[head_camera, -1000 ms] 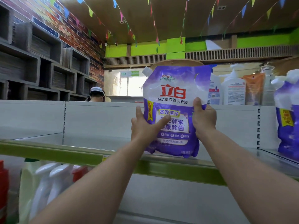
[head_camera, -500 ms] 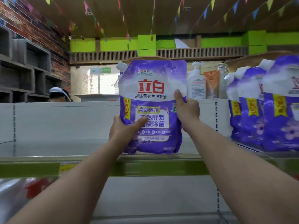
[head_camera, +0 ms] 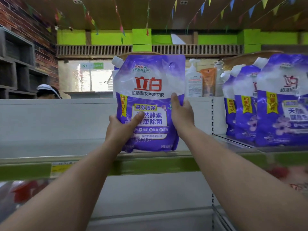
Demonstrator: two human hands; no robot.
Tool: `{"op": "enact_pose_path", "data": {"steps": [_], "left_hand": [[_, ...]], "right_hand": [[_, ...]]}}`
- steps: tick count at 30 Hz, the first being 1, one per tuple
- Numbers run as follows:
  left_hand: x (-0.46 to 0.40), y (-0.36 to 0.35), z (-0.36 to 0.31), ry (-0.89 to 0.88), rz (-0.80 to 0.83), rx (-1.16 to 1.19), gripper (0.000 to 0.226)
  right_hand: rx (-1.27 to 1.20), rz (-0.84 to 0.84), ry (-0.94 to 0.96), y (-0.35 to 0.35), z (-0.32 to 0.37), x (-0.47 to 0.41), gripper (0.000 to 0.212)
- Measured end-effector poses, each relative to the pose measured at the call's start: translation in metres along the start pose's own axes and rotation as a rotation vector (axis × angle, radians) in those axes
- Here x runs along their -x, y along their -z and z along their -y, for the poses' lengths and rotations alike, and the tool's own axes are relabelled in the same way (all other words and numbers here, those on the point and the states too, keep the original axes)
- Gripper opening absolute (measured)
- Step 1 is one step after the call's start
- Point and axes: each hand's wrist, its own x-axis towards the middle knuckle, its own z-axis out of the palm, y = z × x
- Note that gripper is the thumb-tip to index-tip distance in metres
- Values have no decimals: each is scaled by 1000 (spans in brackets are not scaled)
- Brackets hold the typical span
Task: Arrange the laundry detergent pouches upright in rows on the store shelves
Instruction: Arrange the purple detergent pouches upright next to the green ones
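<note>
Change: since the earlier frames the held pouch sits further right along the shelf, nearer the standing row, and both hands keep their grip.
Held pouch: purple-and-white plastic detergent pouch [head_camera: 150, 90] with red characters, upright, long axis vertical, printed face toward the camera, white spout cap [head_camera: 117, 61] at its upper left corner.
Position: bottom edge at or just above the white shelf with a green front strip [head_camera: 150, 165]; whether it touches cannot be told.
Left hand: left hand [head_camera: 122, 126] grips the pouch's lower left edge, thumb across the front.
Right hand: right hand [head_camera: 181, 112] grips the pouch's right edge, thumb on the front.
Row: three matching purple pouches [head_camera: 281, 104] stand upright on the shelf right of the held pouch, apart from it.
Behind: white pump bottle [head_camera: 193, 80] and orange tube [head_camera: 208, 80] stand beyond the pouch's upper right.
</note>
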Motion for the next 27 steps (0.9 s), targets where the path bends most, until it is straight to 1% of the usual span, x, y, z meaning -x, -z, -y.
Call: {"op": "enact_pose_path", "data": {"steps": [3, 5, 10, 13, 19, 24, 27], "left_hand": [[-1, 0, 0, 24, -2, 5, 69], [-1, 0, 0, 19, -20, -22, 69], [5, -2, -2, 4, -78, -81, 68], [9, -8, -4, 24, -101, -107, 68], [13, -17, -7, 59, -152, -224, 81], [14, -16, -7, 70, -77, -300, 102], [11, -13, -6, 62, -47, -298, 103]], "right_hand": [[-23, 84, -132, 0, 0, 15, 57], [-20, 106, -169, 0, -2, 24, 61], [5, 75, -219, -5, -3, 39, 70], [15, 41, -228, -10, 1, 43, 70], [76, -8, -209, -15, 1, 48, 70], [192, -6, -153, -15, -1, 49, 65], [166, -18, -170, -13, -2, 47, 65]]}}
